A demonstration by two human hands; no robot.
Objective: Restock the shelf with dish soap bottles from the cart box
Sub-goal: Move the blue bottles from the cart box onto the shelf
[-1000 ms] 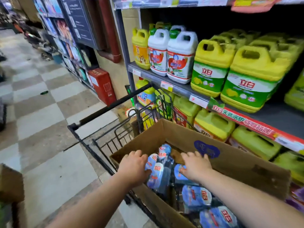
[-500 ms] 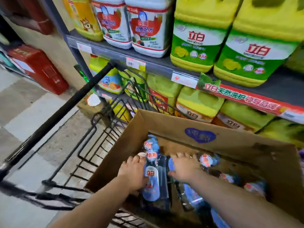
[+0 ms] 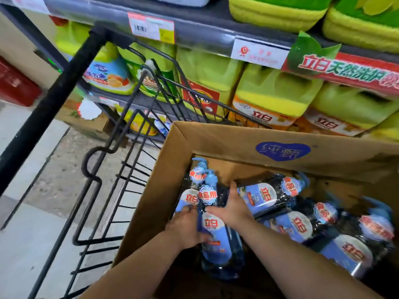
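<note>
The dish soap bottle (image 3: pixel 212 234) in hand is a blue pump bottle at the left end of the cart box (image 3: pixel 216 137), caught between the two hands. Its long axis runs away from the person, base low and near, pump head pointing toward the shelf (image 3: pixel 205 33). The left hand (image 3: pixel 185 225) curls its fingers round the bottle's left flank. The right hand (image 3: pixel 231 210) lies on the other side with its thumb across the front and its fingers reaching fairly straight ahead; whether it has closed on the bottle I cannot tell. Both hands are on it, the left lower on the body and the right nearer the neck, so the lift looks like a straight pull up and out along that axis. A second bottle (image 3: pixel 190 197) stands just beside it against the box's left wall, pump to pump, and could be dragged along. More loose bottles (image 3: pixel 298 225) lie on their sides to the right, heaped and touching one another. Between the hands and the shelf stand the box's tall far wall and the black wire end of the cart (image 3: pixel 129 169), with its push bar (image 3: pixel 60 93) slanting off to the left — the bottle probably has to clear both. The shelf levels in view are packed with yellow jugs (image 3: pixel 269 98) behind price tags (image 3: pixel 151 26); no gap for blue bottles shows here.
</note>
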